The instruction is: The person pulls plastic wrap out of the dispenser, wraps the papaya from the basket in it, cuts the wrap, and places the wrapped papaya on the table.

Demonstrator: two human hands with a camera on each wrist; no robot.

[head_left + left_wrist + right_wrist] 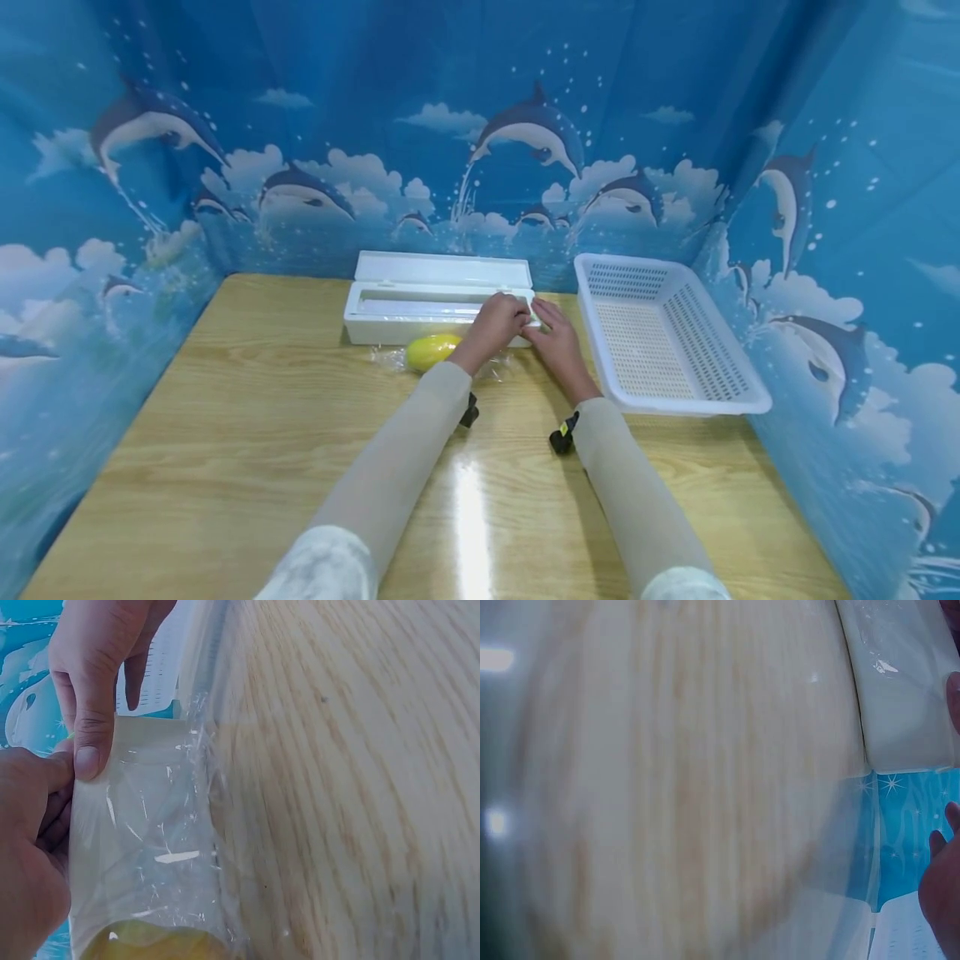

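Observation:
A long white cling film box [420,332] with its lid [442,268] raised lies at the table's back. Clear film [176,825] drapes down its front and around a smooth yellow fruit [431,352] before it. At the box's right end, my left hand [493,325] has curled fingers pinching at the top rim, by a small green piece [71,736] mostly hidden by the fingers. My right hand [558,337] grips the same end, thumb pressed on the front wall, as the left wrist view shows.
A white slotted plastic basket [603,367] stands right of the box, close by the right forearm. Blue dolphin-print curtains [420,125] hang behind and at both sides of the wooden table [247,433].

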